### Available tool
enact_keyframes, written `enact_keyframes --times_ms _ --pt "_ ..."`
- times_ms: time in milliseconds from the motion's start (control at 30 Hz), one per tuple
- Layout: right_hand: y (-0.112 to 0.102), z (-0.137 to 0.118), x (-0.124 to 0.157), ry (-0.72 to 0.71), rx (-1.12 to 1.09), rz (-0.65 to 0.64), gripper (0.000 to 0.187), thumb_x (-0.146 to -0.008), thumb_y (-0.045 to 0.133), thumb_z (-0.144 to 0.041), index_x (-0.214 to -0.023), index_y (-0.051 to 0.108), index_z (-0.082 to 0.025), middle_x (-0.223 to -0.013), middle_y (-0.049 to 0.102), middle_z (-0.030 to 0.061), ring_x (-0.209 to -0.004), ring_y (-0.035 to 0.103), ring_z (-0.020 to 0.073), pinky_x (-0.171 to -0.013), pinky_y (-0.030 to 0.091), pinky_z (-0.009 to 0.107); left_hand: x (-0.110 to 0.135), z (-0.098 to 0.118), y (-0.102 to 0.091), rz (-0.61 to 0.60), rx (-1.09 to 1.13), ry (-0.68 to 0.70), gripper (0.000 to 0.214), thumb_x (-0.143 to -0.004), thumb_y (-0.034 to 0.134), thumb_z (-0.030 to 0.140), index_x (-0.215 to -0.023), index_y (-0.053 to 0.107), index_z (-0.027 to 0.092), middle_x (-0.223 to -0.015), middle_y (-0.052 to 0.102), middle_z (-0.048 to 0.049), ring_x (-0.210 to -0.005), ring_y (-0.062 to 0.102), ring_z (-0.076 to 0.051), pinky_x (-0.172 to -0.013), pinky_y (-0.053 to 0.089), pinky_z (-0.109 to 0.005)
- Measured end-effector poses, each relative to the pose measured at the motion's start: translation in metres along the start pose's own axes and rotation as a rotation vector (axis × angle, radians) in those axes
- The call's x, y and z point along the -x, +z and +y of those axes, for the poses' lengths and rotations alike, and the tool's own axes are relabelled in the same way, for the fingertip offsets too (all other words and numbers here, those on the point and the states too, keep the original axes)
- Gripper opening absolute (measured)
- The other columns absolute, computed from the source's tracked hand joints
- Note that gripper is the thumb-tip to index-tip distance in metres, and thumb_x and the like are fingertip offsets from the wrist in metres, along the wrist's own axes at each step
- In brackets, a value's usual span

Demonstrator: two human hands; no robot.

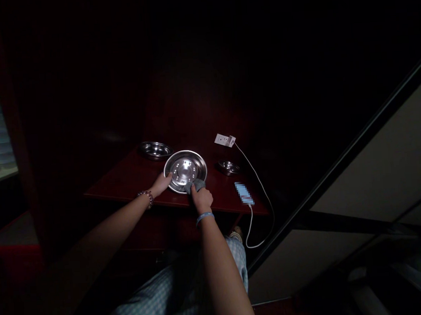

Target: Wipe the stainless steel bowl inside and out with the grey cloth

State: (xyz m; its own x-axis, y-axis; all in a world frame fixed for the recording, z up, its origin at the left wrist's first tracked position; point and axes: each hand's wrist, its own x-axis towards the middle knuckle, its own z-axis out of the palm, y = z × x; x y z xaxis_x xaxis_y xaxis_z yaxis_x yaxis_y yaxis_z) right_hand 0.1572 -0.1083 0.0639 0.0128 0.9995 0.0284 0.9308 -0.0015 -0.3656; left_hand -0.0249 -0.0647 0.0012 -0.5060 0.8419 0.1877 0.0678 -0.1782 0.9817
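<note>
A shiny round steel basin point(185, 168) with dimples round its base is tilted toward me over the front part of the dark red shelf. My left hand point(161, 184) grips its left rim, thumb on the inner side. Inside the near right rim, my right hand point(202, 197) presses a grey cloth point(195, 184) against the metal, fingers closed around it. Part of the cloth is hidden by my right hand. The fingers of my left hand behind the rim are out of sight.
A second steel bowl point(155, 150) stands back left on the dark red shelf point(120, 175), and a smaller steel bowl point(228, 167) to the right. A phone point(244, 193) lies at the front right, its white cable point(261, 180) running to a wall socket point(223, 140).
</note>
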Motion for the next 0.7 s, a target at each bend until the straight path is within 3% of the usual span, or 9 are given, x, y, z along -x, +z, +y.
enact_keyframes --times_ms 167,467,700 --pt "0.0003 0.0003 -0.0004 -0.003 -0.004 0.000 0.065 -0.110 0.043 -0.055 -0.130 0.074 -0.001 -0.131 0.074 0.0299 -0.127 0.072 0.0373 -0.106 0.056 0.042 0.0008 0.0002 -0.0008 0.000 -0.010 0.004 0.025 -0.080 0.068 0.041 -0.087 0.070 0.017 -0.096 0.080 -0.0148 -0.108 0.075 -0.035 -0.103 0.058 -0.047" --pt "0.0001 -0.0006 0.0006 -0.012 0.001 0.008 0.064 -0.109 0.044 -0.055 -0.128 0.074 -0.003 -0.128 0.075 0.0291 -0.126 0.073 0.0360 -0.104 0.057 0.040 0.0011 0.0032 -0.0007 0.010 -0.011 -0.040 0.016 -0.082 0.064 0.031 -0.087 0.070 0.017 -0.097 0.081 -0.0147 -0.108 0.076 -0.033 -0.105 0.056 -0.046" --pt "0.0023 0.0003 -0.0010 -0.011 -0.009 0.000 0.065 -0.109 0.042 -0.056 -0.129 0.074 -0.003 -0.131 0.074 0.0290 -0.127 0.072 0.0365 -0.105 0.056 0.041 -0.0011 -0.0003 -0.0014 -0.002 -0.007 -0.016 0.021 -0.081 0.069 0.038 -0.086 0.070 0.018 -0.093 0.080 -0.0131 -0.110 0.075 -0.034 -0.105 0.056 -0.046"
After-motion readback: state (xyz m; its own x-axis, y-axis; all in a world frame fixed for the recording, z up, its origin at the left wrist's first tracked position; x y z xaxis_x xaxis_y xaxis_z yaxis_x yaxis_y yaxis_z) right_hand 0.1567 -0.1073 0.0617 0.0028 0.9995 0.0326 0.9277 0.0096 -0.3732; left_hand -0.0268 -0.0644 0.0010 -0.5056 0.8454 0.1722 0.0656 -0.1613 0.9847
